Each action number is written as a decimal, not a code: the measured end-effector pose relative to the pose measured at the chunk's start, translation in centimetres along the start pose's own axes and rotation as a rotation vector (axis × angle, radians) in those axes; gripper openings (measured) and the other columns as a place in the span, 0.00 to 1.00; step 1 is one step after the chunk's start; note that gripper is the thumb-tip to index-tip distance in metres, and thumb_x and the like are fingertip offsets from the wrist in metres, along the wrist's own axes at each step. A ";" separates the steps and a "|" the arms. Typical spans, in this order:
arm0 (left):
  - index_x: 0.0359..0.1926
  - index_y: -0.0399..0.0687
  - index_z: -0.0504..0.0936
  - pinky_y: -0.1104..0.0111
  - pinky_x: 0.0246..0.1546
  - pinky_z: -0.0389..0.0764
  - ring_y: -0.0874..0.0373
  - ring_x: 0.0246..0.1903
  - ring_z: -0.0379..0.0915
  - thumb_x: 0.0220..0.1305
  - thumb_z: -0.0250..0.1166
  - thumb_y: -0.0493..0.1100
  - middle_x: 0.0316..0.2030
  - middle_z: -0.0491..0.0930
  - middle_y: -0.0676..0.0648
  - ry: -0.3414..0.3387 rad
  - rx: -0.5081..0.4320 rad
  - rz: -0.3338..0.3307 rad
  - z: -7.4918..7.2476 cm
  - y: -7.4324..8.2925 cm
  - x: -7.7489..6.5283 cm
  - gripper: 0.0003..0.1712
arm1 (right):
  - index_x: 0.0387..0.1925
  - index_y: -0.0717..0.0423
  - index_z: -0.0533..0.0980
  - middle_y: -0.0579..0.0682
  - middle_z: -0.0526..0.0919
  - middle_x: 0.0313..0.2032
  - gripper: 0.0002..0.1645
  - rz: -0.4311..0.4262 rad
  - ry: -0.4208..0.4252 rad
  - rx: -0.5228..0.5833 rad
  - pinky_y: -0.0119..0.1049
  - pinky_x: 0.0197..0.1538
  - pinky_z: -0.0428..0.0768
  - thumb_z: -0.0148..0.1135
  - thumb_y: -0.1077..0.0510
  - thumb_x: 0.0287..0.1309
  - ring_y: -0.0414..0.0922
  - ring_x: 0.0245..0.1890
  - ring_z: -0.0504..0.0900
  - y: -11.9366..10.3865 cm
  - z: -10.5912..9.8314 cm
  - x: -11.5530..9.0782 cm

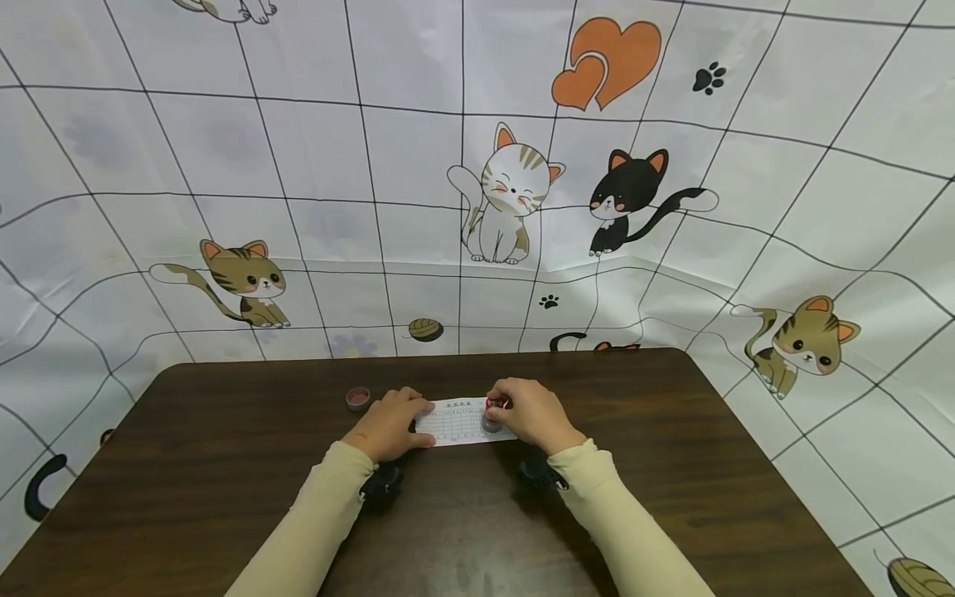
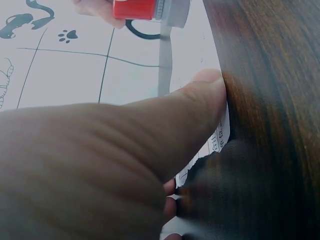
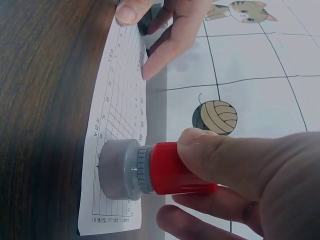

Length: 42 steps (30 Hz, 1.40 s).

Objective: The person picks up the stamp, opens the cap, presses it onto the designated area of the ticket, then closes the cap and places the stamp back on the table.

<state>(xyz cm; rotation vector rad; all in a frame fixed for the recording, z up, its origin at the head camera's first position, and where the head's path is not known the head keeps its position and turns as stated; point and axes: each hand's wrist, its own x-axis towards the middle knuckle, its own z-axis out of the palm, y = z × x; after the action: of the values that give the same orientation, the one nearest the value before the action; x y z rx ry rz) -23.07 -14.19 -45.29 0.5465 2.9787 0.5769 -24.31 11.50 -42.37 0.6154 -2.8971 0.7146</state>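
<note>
A printed paper form [image 1: 455, 421] with a ruled table lies on the dark wooden table [image 1: 462, 531]. My left hand [image 1: 386, 423] rests on its left end; the thumb [image 2: 202, 102] presses the near edge and the fingers lie towards the far edge. My right hand [image 1: 531, 414] holds a round stamp with a red handle [image 3: 167, 169] between thumb and fingers. The stamp's wide grey base [image 3: 117, 169] faces down on or just over the right part of the form; whether it touches I cannot tell.
A small round ink pad [image 1: 358, 399] with a reddish middle sits beyond my left hand. Behind the table's far edge hangs a white sheet [image 1: 418, 232] with grid lines and cartoon cats. Dark wrist devices [image 1: 382, 481] sit under both wrists.
</note>
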 end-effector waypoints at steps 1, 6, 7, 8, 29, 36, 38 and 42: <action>0.66 0.45 0.80 0.43 0.64 0.70 0.39 0.64 0.69 0.63 0.76 0.53 0.64 0.75 0.39 0.000 -0.002 -0.001 0.0 0.0 0.0 0.35 | 0.39 0.46 0.87 0.41 0.87 0.36 0.07 0.002 -0.003 0.001 0.42 0.39 0.80 0.76 0.54 0.59 0.39 0.35 0.82 0.0 0.0 0.0; 0.67 0.45 0.80 0.43 0.64 0.70 0.40 0.64 0.69 0.63 0.75 0.53 0.64 0.75 0.39 -0.001 -0.008 -0.001 0.0 -0.1 0.0 0.35 | 0.39 0.46 0.86 0.41 0.87 0.37 0.07 0.012 -0.011 0.005 0.42 0.39 0.80 0.76 0.54 0.59 0.39 0.35 0.82 -0.2 -0.1 0.0; 0.67 0.45 0.80 0.43 0.64 0.70 0.40 0.64 0.69 0.63 0.75 0.53 0.64 0.75 0.39 -0.003 -0.010 0.001 -0.1 -0.1 0.0 0.34 | 0.39 0.46 0.86 0.42 0.87 0.37 0.07 0.015 -0.012 0.006 0.42 0.39 0.80 0.76 0.54 0.59 0.39 0.35 0.82 -0.2 -0.1 0.0; 0.67 0.45 0.80 0.43 0.64 0.70 0.39 0.64 0.69 0.63 0.75 0.53 0.64 0.75 0.39 -0.003 -0.010 0.005 -0.2 -0.1 -0.1 0.34 | 0.39 0.46 0.86 0.42 0.87 0.37 0.07 0.017 -0.012 0.006 0.42 0.39 0.80 0.76 0.53 0.59 0.39 0.35 0.82 -0.2 -0.1 0.0; 0.67 0.45 0.80 0.43 0.64 0.70 0.40 0.63 0.69 0.64 0.75 0.53 0.64 0.75 0.39 -0.006 -0.003 0.011 -0.3 0.0 -0.2 0.34 | 0.39 0.47 0.87 0.41 0.84 0.33 0.08 0.047 -0.032 0.075 0.39 0.37 0.77 0.77 0.53 0.59 0.39 0.31 0.77 0.1 -0.2 0.0; 0.66 0.45 0.80 0.44 0.63 0.71 0.40 0.62 0.70 0.63 0.75 0.53 0.63 0.75 0.39 0.002 -0.001 0.008 -0.4 0.1 -0.3 0.33 | 0.40 0.47 0.87 0.42 0.85 0.34 0.09 0.047 -0.036 0.069 0.40 0.37 0.77 0.76 0.52 0.59 0.39 0.32 0.77 0.0 -0.2 0.1; 0.66 0.45 0.80 0.44 0.63 0.71 0.40 0.62 0.70 0.63 0.76 0.53 0.63 0.75 0.39 0.002 0.002 0.009 -0.4 0.1 -0.3 0.34 | 0.41 0.47 0.87 0.42 0.85 0.34 0.09 0.048 -0.040 0.066 0.40 0.37 0.77 0.76 0.52 0.59 0.39 0.32 0.77 0.0 -0.2 0.1; 0.66 0.45 0.80 0.44 0.63 0.71 0.40 0.63 0.70 0.63 0.75 0.53 0.63 0.75 0.40 -0.001 -0.001 0.007 -0.5 0.2 -0.3 0.34 | 0.42 0.48 0.87 0.42 0.85 0.35 0.10 0.049 -0.052 0.064 0.40 0.37 0.78 0.76 0.52 0.59 0.40 0.32 0.78 0.0 -0.2 0.1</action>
<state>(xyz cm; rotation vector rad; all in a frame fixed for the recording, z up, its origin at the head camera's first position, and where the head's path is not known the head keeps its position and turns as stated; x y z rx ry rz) -22.82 -14.30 -44.79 0.5578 2.9763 0.5790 -24.40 11.56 -42.13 0.5802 -2.9572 0.8119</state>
